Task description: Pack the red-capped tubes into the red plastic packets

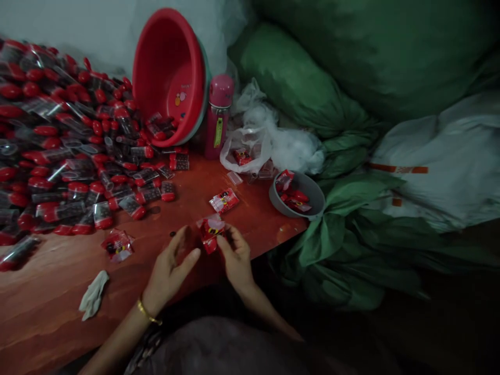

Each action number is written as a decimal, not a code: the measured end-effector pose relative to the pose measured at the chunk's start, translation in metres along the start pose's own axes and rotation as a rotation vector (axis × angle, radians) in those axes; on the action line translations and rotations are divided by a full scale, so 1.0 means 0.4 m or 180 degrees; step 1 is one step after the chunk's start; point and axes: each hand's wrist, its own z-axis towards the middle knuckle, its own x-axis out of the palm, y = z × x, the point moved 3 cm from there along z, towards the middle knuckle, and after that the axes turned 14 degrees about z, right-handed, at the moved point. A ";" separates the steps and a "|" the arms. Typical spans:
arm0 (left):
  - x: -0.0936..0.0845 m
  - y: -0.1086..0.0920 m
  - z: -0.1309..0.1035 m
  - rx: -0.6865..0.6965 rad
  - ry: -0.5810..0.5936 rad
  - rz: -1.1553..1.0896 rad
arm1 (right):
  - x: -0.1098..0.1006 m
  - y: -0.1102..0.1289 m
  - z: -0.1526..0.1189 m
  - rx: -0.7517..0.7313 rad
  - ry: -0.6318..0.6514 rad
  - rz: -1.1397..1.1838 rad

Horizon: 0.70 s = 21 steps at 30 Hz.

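Between thumb and fingers, my right hand (236, 256) pinches a small red printed plastic packet (210, 232) above the table's front edge. Just left of the packet, my left hand (172, 266) has its thumb and fingers apart, with nothing in its grasp; a gold bracelet circles that wrist. Behind the held packet a similar flat red packet (224, 201) lies on the table. Another crumpled red packet (117, 245) rests to the left of my left hand. A tiny dark piece (172, 234) lies near my left fingertips.
Clear tubes with red caps (78, 156) form a large heap on the left. A tilted red basin (164, 67), a pink bottle (219, 117) and a plastic bag (248, 148) stand behind. A grey bowl (276, 202) holds red packets beside green sacks (297, 78). A whitish cloth (94, 295) lies front left.
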 end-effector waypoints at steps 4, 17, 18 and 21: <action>0.052 0.017 0.019 -0.0019 0.0105 -0.0424 | 0.052 -0.027 -0.037 0.0025 0.0311 -0.0130; 0.020 0.051 0.033 -0.0301 0.0360 0.0617 | 0.030 0.184 0.299 -0.1378 0.0627 -0.3521; 0.025 0.045 0.042 -0.0275 0.0366 0.0645 | 0.031 0.212 0.375 -0.1301 0.0474 -0.4028; 0.045 0.028 0.078 -0.0183 0.0411 0.0364 | 0.023 0.240 0.583 -0.0365 0.0134 -0.5244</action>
